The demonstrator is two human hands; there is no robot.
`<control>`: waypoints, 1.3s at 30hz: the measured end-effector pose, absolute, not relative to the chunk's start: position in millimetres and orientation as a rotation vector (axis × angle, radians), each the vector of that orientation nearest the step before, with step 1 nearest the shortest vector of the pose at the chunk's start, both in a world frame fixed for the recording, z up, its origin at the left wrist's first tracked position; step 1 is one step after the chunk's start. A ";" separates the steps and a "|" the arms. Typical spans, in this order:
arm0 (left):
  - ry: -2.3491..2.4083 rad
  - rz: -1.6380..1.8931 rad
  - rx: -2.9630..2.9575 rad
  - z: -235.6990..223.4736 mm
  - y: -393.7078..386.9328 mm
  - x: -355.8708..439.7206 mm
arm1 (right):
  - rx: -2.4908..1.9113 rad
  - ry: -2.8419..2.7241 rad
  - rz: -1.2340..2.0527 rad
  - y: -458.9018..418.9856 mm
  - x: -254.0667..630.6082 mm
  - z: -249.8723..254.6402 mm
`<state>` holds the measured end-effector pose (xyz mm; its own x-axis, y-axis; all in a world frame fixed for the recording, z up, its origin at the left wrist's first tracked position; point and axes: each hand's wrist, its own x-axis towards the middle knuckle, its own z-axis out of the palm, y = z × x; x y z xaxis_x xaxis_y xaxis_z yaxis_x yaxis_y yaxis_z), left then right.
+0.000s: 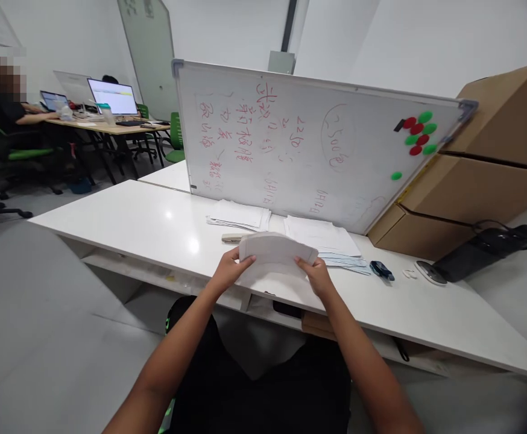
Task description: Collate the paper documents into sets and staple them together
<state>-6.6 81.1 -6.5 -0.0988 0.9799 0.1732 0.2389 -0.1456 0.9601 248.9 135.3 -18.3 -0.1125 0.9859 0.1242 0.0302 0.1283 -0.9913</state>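
Observation:
A stack of white paper sheets is held between both hands just above the near edge of the white table. My left hand grips the stack's left side, thumb on top. My right hand grips its right side, fingers curled round the edge. The sheets bow slightly upward between the hands.
Two more paper piles lie behind, in front of a leaning whiteboard with red writing and magnets. Cardboard boxes stand right, with a black device and small blue object. Another person sits at a far desk with laptops.

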 end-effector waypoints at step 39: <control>2.013 0.508 2.192 -12.3 169.4 -32.5 | -1.419 -1.325 1.152 140.8 272.8 -45.7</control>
